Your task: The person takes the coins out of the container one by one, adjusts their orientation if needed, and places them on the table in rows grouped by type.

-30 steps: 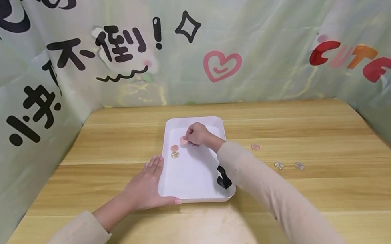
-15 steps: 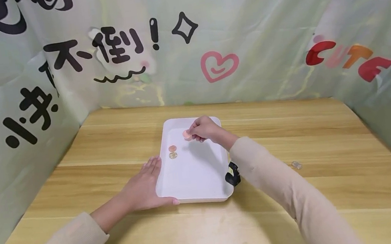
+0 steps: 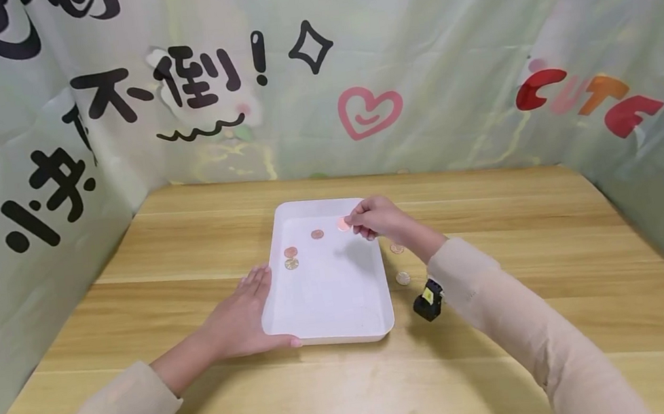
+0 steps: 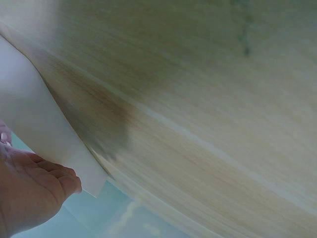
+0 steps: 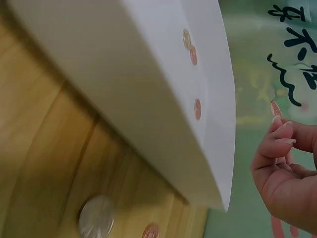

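A white tray lies on the wooden table, and my left hand rests against its near left corner. The fingers of that hand lie along the side wall, with the thumb at the front edge. Over the tray's far right part, my right hand pinches a copper-coloured coin between thumb and fingertips; the right wrist view shows this coin on edge. Inside the tray are a copper coin alone, plus another copper coin just beyond a gold-coloured coin.
Right of the tray, a copper-coloured coin and a silvery coin lie on the table. A black wrist camera sits under my right sleeve. Printed cloth walls the table's back and sides.
My right hand has moved right across the tray, still pinching a copper coin. Another copper coin now lies in the tray where the hand was. The left hand keeps its place on the tray.
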A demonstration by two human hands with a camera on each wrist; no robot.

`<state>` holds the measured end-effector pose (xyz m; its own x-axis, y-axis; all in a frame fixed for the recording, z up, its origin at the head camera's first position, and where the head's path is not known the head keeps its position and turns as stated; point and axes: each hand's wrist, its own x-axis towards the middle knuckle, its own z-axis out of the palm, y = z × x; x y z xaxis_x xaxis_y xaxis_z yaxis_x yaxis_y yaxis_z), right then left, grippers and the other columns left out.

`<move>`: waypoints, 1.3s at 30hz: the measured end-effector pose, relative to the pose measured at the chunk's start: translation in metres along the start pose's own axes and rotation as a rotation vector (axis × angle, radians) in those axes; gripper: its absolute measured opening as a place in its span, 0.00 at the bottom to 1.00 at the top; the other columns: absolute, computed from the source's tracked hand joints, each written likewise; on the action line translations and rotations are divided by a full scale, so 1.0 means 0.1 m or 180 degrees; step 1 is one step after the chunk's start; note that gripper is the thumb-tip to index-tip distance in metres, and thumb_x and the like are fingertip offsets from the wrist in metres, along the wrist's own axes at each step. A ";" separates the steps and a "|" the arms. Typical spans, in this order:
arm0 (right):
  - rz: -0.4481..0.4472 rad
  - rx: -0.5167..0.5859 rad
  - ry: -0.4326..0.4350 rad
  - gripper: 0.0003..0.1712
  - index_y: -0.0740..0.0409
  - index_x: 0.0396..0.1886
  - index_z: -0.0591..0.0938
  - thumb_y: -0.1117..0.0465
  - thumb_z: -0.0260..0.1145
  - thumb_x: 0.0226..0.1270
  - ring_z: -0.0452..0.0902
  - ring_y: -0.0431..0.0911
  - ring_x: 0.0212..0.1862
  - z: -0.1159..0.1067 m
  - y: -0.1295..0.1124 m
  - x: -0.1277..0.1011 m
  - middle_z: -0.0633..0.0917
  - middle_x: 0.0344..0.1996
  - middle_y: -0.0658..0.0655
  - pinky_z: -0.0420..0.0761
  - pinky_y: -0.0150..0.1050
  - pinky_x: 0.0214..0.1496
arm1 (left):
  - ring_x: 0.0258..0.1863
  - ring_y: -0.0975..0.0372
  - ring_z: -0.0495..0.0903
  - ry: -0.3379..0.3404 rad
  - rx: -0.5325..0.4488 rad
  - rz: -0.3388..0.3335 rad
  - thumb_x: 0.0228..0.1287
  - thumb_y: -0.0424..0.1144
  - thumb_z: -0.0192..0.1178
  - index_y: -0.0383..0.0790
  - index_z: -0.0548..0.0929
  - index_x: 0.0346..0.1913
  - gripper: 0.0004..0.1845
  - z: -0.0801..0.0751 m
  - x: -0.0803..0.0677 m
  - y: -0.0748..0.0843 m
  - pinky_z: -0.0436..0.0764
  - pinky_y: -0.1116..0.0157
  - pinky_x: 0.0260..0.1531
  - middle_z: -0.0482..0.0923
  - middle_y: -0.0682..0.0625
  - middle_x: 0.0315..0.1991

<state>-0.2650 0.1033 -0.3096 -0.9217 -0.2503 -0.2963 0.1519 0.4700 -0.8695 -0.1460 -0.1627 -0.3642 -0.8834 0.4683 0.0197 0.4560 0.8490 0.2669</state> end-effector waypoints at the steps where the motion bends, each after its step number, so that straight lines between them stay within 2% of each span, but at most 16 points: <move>1: 0.0006 -0.0007 0.0009 0.07 0.64 0.33 0.76 0.63 0.58 0.67 0.65 0.38 0.20 -0.03 0.02 -0.02 0.75 0.19 0.50 0.70 0.27 0.23 | 0.71 0.45 0.51 -0.0005 0.0002 0.0000 0.40 0.75 0.58 0.22 0.53 0.68 0.66 0.00 0.00 0.00 0.58 0.51 0.69 0.50 0.32 0.71; 14: -0.0152 0.0023 0.0116 0.08 0.66 0.33 0.74 0.64 0.55 0.68 0.66 0.37 0.20 -0.44 0.36 -0.23 0.75 0.20 0.49 0.70 0.27 0.23 | 0.71 0.44 0.52 0.0057 0.0056 0.0042 0.39 0.75 0.58 0.22 0.54 0.68 0.66 0.00 0.01 -0.01 0.58 0.51 0.69 0.51 0.31 0.70; 26: -0.0012 -0.0005 0.0177 0.08 0.65 0.31 0.73 0.64 0.53 0.69 0.68 0.36 0.22 -0.76 0.74 -0.44 0.75 0.20 0.49 0.71 0.29 0.24 | 0.71 0.44 0.52 0.0011 0.0026 0.0047 0.40 0.74 0.58 0.21 0.54 0.68 0.65 0.01 0.01 0.00 0.58 0.51 0.69 0.51 0.31 0.70; 39: 0.0119 0.0040 0.0283 0.09 0.64 0.32 0.73 0.63 0.53 0.70 0.68 0.36 0.23 -0.96 1.03 -0.55 0.76 0.21 0.47 0.71 0.28 0.25 | 0.71 0.44 0.52 0.0007 0.0046 0.0022 0.41 0.75 0.58 0.22 0.53 0.68 0.66 0.01 -0.01 0.00 0.58 0.51 0.69 0.51 0.32 0.70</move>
<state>-0.2325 0.2469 -0.3452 -0.9432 -0.1563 -0.2930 0.1908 0.4669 -0.8635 -0.1450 -0.1627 -0.3650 -0.8804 0.4737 0.0235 0.4637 0.8492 0.2527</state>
